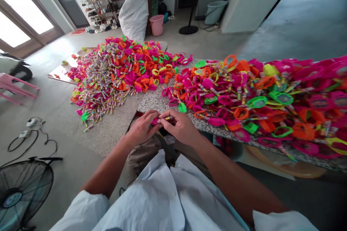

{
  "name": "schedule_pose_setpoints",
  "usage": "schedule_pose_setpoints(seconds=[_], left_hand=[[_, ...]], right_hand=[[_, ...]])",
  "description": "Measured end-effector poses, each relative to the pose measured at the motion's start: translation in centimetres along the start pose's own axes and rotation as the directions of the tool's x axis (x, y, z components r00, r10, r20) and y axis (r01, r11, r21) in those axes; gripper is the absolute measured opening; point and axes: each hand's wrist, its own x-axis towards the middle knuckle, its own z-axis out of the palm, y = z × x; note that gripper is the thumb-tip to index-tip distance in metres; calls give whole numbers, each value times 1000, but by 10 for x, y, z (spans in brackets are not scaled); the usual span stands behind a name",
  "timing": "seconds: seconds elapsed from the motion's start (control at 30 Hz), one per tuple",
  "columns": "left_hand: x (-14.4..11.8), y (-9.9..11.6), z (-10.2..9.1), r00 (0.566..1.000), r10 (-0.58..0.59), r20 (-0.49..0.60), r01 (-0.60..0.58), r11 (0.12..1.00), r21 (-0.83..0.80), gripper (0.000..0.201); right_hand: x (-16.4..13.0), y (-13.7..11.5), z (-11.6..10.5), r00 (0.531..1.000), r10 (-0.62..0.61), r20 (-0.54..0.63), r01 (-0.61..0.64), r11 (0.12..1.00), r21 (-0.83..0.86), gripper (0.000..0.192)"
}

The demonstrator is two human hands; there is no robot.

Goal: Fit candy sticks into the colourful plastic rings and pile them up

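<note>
- Two huge heaps of neon plastic rings: one on the floor (116, 68), one on the granite counter (257, 97), way too many to count.
- One white sack (135, 7), contents hidden; two buckets, pink (157, 24) and pale blue (215, 11).
- Left hand (142, 129) and right hand (180, 126) both pinch one pink ring with a candy stick (162, 119), at the counter's edge.

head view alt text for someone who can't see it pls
Two hands, left hand and right hand, together pinch a small pink piece at the edge of a granite counter heaped with neon plastic rings.
</note>
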Motion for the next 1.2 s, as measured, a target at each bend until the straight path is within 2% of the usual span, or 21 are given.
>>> schedule_pose_setpoints(seconds=[0.13,0.37,0.63,0.8,0.93,1.0,1.2], left_hand=[[3,1,2,999,22,-39,-18,995,95,24],[7,1,1,999,29,40,-38,971,237,23],[12,0,-4,992,16,124,-42,976,215,22],[8,-5,0,993,-41,111,22,985,170,24],[5,-3,4,994,-105,31,101,990,99,30],[5,-1,4,992,-123,35,120,989,80,28],[9,1,-3,995,-88,49,75,974,216,23]], right_hand=[[1,1,-3,998,56,35,-57,998,32,17],[-1,2,-5,990,122,68,-127,989,73,22],[4,8,-4,987,137,83,-151,966,207,25],[8,13,-1,983,171,63,-181,949,259,26],[11,9,0,984,173,53,-180,957,229,27],[12,5,1,985,166,40,-171,967,190,27],[10,1,1,994,111,18,-112,993,39,23]])
